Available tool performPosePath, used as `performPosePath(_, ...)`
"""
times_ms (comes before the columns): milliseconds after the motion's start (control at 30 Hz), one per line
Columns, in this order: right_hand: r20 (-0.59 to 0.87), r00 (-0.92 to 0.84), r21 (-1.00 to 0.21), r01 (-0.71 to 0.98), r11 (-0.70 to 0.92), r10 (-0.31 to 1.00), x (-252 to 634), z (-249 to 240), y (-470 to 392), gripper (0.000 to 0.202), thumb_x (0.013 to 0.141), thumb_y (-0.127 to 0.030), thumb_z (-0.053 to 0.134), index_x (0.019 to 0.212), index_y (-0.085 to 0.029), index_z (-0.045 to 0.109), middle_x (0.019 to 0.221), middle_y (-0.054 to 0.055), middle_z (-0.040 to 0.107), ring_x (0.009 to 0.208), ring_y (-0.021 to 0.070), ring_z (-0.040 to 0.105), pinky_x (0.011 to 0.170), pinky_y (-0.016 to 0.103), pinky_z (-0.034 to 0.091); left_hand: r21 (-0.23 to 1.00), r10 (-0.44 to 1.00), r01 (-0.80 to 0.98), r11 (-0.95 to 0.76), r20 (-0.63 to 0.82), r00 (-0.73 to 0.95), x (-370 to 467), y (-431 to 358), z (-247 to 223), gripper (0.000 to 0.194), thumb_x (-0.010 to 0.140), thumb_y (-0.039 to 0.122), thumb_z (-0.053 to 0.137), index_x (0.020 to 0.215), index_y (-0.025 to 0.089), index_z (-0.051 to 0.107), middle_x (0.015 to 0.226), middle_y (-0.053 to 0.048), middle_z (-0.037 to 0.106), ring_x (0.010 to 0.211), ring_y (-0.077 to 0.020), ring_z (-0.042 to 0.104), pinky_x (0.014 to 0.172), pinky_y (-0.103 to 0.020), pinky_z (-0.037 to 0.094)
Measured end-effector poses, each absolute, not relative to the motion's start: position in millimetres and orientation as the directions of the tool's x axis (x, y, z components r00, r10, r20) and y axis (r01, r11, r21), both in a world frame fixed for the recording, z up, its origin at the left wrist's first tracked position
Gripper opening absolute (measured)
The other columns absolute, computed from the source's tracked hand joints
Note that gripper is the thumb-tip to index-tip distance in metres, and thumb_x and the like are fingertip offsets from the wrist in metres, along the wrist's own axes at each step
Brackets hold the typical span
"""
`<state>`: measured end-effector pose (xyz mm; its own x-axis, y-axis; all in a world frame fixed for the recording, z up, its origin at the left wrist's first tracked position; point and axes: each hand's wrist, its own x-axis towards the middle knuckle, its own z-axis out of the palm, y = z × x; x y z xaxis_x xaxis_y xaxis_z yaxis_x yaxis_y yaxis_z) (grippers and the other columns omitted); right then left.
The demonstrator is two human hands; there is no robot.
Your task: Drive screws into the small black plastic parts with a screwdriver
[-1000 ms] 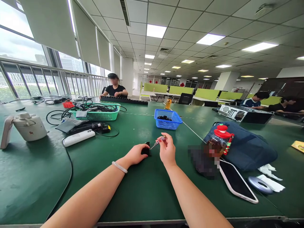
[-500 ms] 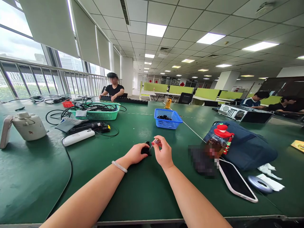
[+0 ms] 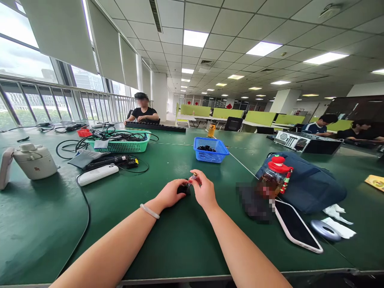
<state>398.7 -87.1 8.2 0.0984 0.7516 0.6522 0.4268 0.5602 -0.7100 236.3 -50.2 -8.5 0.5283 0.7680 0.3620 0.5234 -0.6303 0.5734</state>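
My left hand (image 3: 171, 193) is closed around a small black part (image 3: 186, 190) on the green table, just in front of me. Fingers cover much of the part, so its exact kind is hidden. In my right hand (image 3: 204, 191) is a small screwdriver (image 3: 195, 175), pinched between thumb and fingers with its brownish handle end up. Its tip meets the black part close to my left fingertips; whether it sits in a screw is too small to tell. Beyond my hands stands a blue plastic basket (image 3: 211, 156) with several small black pieces (image 3: 207, 148) in it.
A green basket of cables (image 3: 120, 147), a white power strip (image 3: 99, 175) and a white jug (image 3: 35, 162) occupy the left. At right are a red-lidded bottle (image 3: 274, 176), a dark blue bag (image 3: 312, 184) and a phone (image 3: 297, 226). A person (image 3: 143, 112) sits across the table.
The screwdriver stands more upright, and my right hand has come slightly closer to my left. Across the table, the person's hand has drawn back from the long black object.
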Motion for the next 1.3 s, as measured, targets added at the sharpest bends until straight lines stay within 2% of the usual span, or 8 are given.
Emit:
performPosePath(200, 0.662, 0.159, -0.723, 0.395, 0.567, 0.733, 404.4, 2.8, -84.1, 0.025, 0.087, -0.027, 0.048, 0.110, -0.022, 0.054, 0.086, 0.004, 0.070, 0.077, 0.0180, 0.068, 0.077, 0.034, 0.054, 0.556, 0.766, 0.534, -0.637, 0.379, 0.519, 234.0, -53.7, -3.3, 0.046, 0.073, 0.014, 0.062, 0.119, 0.021, 0.057, 0.117, -0.006, 0.064, 0.107, -0.0221, 0.059, 0.100, -0.037, 0.045)
performPosePath(400, 0.647, 0.512, -0.753, 0.317, 0.576, 0.565, 414.7, 3.4, -78.0, 0.025, 0.084, -0.041, 0.056, 0.095, -0.020, 0.049, 0.084, 0.005, 0.064, 0.073, 0.0166, 0.064, 0.070, 0.030, 0.053, 0.483, 0.799, 0.643, -0.595, 0.446, 0.404, 228.8, -51.0, -0.9, 0.042, 0.080, 0.015, 0.052, 0.121, 0.023, 0.056, 0.123, -0.006, 0.060, 0.115, -0.0234, 0.054, 0.104, -0.039, 0.041)
performPosePath(600, 0.579, 0.379, -0.806, 0.399, 0.437, 0.722, 419.6, -6.3, -71.6, 0.017, 0.082, -0.038, 0.053, 0.083, -0.021, 0.057, 0.080, 0.004, 0.068, 0.066, 0.0180, 0.063, 0.066, 0.032, 0.053, 0.338, 0.887, 0.860, -0.382, 0.394, 0.239, 221.4, -45.2, -5.0, 0.035, 0.081, 0.017, 0.046, 0.108, 0.016, 0.068, 0.126, -0.012, 0.058, 0.114, -0.0288, 0.053, 0.103, -0.041, 0.040)
performPosePath(767, 0.608, 0.238, -0.752, 0.478, 0.453, 0.758, 413.2, -8.6, -74.4, 0.018, 0.081, -0.036, 0.052, 0.078, -0.023, 0.064, 0.079, 0.005, 0.071, 0.068, 0.0202, 0.065, 0.066, 0.033, 0.053, 0.300, 0.892, 0.874, -0.383, 0.366, 0.265, 224.0, -48.6, -5.1, 0.033, 0.087, 0.033, 0.043, 0.093, 0.019, 0.072, 0.109, -0.010, 0.066, 0.104, -0.0276, 0.056, 0.097, -0.039, 0.042)
performPosePath(900, 0.580, 0.235, -0.785, 0.415, 0.459, 0.780, 409.8, -6.3, -76.2, 0.019, 0.081, -0.036, 0.053, 0.080, -0.022, 0.065, 0.075, 0.004, 0.070, 0.066, 0.0199, 0.066, 0.066, 0.033, 0.055, 0.349, 0.882, 0.837, -0.421, 0.373, 0.289, 229.5, -54.5, -4.3, 0.044, 0.089, 0.048, 0.042, 0.114, 0.018, 0.063, 0.117, -0.011, 0.063, 0.114, -0.0293, 0.050, 0.100, -0.043, 0.038)
performPosePath(1000, 0.568, 0.306, -0.814, 0.341, 0.469, 0.764, 411.3, -4.5, -76.2, 0.019, 0.081, -0.036, 0.054, 0.084, -0.020, 0.064, 0.075, 0.004, 0.070, 0.067, 0.0195, 0.068, 0.068, 0.032, 0.055, 0.395, 0.842, 0.754, -0.525, 0.372, 0.391, 235.9, -57.4, -7.1, 0.051, 0.088, 0.046, 0.048, 0.132, 0.021, 0.048, 0.132, -0.011, 0.054, 0.125, -0.0279, 0.041, 0.106, -0.042, 0.032)
performPosePath(1100, 0.580, 0.391, -0.813, 0.334, 0.477, 0.714, 415.4, -3.9, -74.9, 0.021, 0.081, -0.038, 0.054, 0.084, -0.019, 0.063, 0.074, 0.004, 0.069, 0.066, 0.0189, 0.068, 0.068, 0.032, 0.055, 0.387, 0.823, 0.729, -0.565, 0.335, 0.459, 245.9, -59.0, -11.3, 0.058, 0.086, 0.044, 0.052, 0.138, 0.020, 0.041, 0.137, -0.011, 0.049, 0.128, -0.0281, 0.039, 0.108, -0.044, 0.030)
performPosePath(1300, 0.507, 0.520, -0.862, 0.280, 0.423, 0.688, 423.2, -6.4, -70.3, 0.024, 0.079, -0.043, 0.055, 0.082, -0.019, 0.061, 0.068, 0.002, 0.066, 0.059, 0.0183, 0.066, 0.063, 0.032, 0.055, 0.279, 0.819, 0.774, -0.568, 0.286, 0.497, 253.1, -59.7, -15.3, 0.034, 0.086, 0.021, 0.044, 0.116, 0.023, 0.061, 0.134, -0.010, 0.051, 0.123, -0.0284, 0.044, 0.103, -0.047, 0.036)
